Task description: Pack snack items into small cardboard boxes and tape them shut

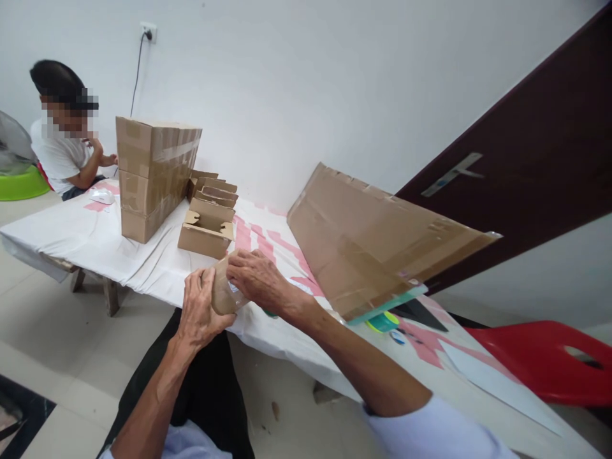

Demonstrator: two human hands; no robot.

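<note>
A rounded object in brown wrapping [222, 290], which looks like a roll of packing tape, is held over the table's front edge. My left hand [198, 306] wraps round its left side and underside. My right hand [253, 275] has its fingers curled on its upper right side, near a small white patch. Just beyond my hands stands an open-topped cardboard box [205, 236], with more open boxes [217, 191] behind it. Part of the wrapped object is hidden by my fingers.
Taped boxes [157, 178] stand stacked at the left. A large cardboard sheet [368, 242] leans at the right, near a green tape roll [382, 322]. A person [64, 146] sits at the far left. A red chair [535, 360] stands at the right of the white-covered table [296, 347].
</note>
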